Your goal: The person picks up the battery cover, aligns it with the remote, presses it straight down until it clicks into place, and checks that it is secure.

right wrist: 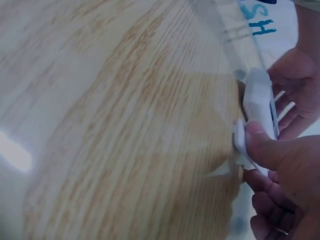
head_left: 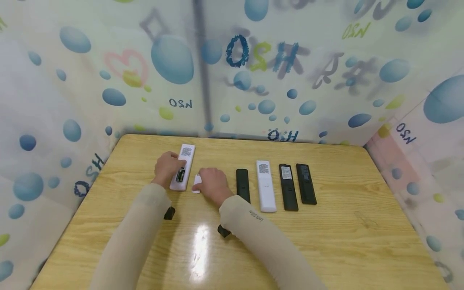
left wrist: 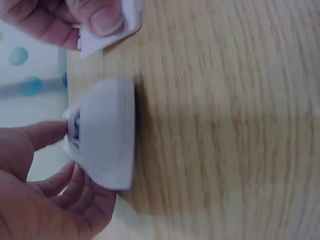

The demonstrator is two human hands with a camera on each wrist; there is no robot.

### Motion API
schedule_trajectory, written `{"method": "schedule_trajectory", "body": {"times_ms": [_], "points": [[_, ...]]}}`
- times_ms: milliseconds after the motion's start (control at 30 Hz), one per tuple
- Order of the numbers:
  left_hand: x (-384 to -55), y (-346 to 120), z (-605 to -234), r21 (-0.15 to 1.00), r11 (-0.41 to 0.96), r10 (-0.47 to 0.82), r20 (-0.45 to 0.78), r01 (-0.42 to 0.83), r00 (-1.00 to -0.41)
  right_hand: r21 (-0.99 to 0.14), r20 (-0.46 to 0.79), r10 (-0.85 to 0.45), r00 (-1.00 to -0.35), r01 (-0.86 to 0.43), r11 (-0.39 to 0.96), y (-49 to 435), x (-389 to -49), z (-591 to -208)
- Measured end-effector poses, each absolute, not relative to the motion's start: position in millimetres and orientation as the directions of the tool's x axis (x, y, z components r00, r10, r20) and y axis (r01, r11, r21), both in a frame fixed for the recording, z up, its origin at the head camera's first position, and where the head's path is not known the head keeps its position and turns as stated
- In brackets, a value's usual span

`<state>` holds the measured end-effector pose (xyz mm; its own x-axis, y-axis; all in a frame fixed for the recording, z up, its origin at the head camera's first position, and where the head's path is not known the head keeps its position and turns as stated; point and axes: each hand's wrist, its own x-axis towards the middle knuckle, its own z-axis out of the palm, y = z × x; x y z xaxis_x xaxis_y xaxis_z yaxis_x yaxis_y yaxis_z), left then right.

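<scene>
A white remote control [head_left: 187,151] lies back side up on the table, its battery compartment [head_left: 180,175] uncovered and a battery showing inside. My left hand [head_left: 168,166] holds it from the left, with fingers along its side and one digit at the compartment in the left wrist view. Just to the right, my right hand [head_left: 214,184] pinches a small white battery cover [head_left: 197,184] between thumb and fingers. That cover [left wrist: 131,20] is apart from the remote in the left wrist view. In the right wrist view the cover [right wrist: 240,137] overlaps the remote [right wrist: 257,95].
To the right, a black remote [head_left: 243,183], a second white remote [head_left: 266,189] and two more black remotes [head_left: 288,193] [head_left: 306,185] lie in a row. The wooden table [head_left: 344,241] meets a patterned curtain [head_left: 224,96] at its back edge.
</scene>
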<state>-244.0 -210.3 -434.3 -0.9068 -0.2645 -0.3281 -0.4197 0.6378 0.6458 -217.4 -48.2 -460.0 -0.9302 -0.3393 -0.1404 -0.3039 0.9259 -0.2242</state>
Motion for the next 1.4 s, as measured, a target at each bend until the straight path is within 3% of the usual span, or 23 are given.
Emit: {"method": "schedule_trajectory", "body": {"times_ms": [367, 567, 700, 933, 1400], "points": [[-248, -210, -437, 0.706, 0.487, -0.281, -0.430, -0.514, -0.858, -0.361, -0.130, -0.363, -0.923, -0.297, 0.884, -44, -210, -448], [-249, -204, -427, 0.761, 0.484, -0.231, -0.365, -0.432, -0.902, -0.458, -0.071, -0.379, -0.923, -0.307, 0.834, -32, -211, -436], [-249, -199, -419, 0.815, 0.445, -0.185, -0.322, -0.371, -0.929, -0.458, -0.029, -0.380, -0.925, -0.326, 0.827, -23, -212, -424], [-245, -186, -413, 0.861, 0.350, -0.106, -0.356, -0.370, -0.928, -0.458, -0.031, -0.365, -0.930, -0.312, 0.832, 0, -211, -411], [-233, -149, -432, 0.926, 0.216, 0.094, -0.334, -0.308, -0.938, -0.442, 0.013, -0.326, -0.945, -0.298, 0.846, 53, -201, -408]]}}
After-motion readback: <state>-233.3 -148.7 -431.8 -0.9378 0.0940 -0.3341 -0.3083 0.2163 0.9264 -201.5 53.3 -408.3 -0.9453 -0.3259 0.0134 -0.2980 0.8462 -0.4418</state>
